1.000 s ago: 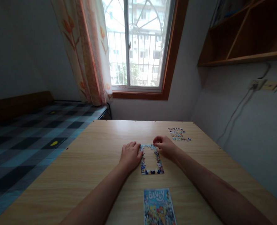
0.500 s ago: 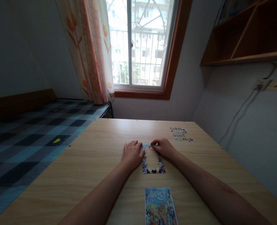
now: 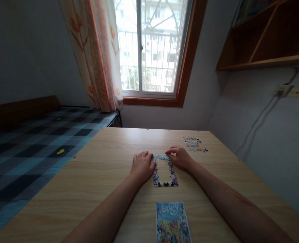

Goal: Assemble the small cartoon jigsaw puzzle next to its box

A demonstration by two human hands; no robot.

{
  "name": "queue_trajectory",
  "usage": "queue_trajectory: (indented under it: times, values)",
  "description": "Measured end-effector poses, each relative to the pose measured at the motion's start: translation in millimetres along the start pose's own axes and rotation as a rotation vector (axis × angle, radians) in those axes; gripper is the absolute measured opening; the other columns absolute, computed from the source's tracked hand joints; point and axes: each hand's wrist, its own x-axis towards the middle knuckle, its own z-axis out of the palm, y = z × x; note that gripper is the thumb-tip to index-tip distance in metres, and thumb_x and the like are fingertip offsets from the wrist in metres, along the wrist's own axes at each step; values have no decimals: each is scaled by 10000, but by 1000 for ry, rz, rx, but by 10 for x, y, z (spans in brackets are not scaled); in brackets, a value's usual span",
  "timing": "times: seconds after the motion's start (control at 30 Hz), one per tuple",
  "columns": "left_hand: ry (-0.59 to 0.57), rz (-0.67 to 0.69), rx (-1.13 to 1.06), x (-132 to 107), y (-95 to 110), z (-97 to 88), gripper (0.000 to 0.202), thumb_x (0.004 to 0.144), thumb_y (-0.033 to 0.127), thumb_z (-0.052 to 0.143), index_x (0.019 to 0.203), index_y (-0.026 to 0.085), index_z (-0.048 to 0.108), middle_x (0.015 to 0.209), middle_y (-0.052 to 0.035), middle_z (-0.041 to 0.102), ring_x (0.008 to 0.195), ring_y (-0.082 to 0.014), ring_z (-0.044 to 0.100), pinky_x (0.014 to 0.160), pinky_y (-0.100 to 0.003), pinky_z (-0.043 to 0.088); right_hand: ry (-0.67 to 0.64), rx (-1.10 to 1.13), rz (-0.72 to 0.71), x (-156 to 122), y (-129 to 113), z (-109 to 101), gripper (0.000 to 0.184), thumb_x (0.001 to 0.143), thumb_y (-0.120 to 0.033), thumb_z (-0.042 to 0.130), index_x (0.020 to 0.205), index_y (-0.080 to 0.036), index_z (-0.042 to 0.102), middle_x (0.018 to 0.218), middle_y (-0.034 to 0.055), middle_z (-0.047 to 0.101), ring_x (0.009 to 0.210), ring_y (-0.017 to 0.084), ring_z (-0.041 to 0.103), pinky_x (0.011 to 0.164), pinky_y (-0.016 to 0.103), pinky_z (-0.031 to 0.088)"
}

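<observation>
A rectangular ring of joined jigsaw pieces, the puzzle border (image 3: 155, 175), lies on the table with bare wood showing inside it. My left hand (image 3: 142, 166) rests flat along its upper left side, fingers spread, thumb touching the edge. At the upper right corner is my right hand (image 3: 179, 157), its fingers a little apart and bent over the top edge; no piece is visible in them. They partly cover that corner. Nearer to me lies a picture sheet (image 3: 173, 222) lettered "BLUEY", cut off by the bottom of the view.
Loose puzzle pieces (image 3: 193, 144) sit in short rows toward the table's far right. The wooden table (image 3: 88, 189) borders a bed with a checked cover (image 3: 35, 145) on the left. Beyond it are a curtain (image 3: 98, 67) and window; a wooden shelf (image 3: 263, 64) hangs at right.
My right hand has shifted slightly right and up along the top edge, its fingertips loosening from a pinch and uncovering more of the top row. My left hand stays put.
</observation>
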Motion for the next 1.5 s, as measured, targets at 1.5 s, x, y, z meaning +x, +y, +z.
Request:
queue_trajectory:
  times: [1.5]
  values:
    - [-11,12,50,74,-32,-7,380,946,374,541,1289,238,638,1444,-97,576,1357,-295,485,1124,-498,335,27,-141,-206,-15,-56,93,338,768,-41,623,939,-272,802,997,39,692,943,209,565,910,360,468]
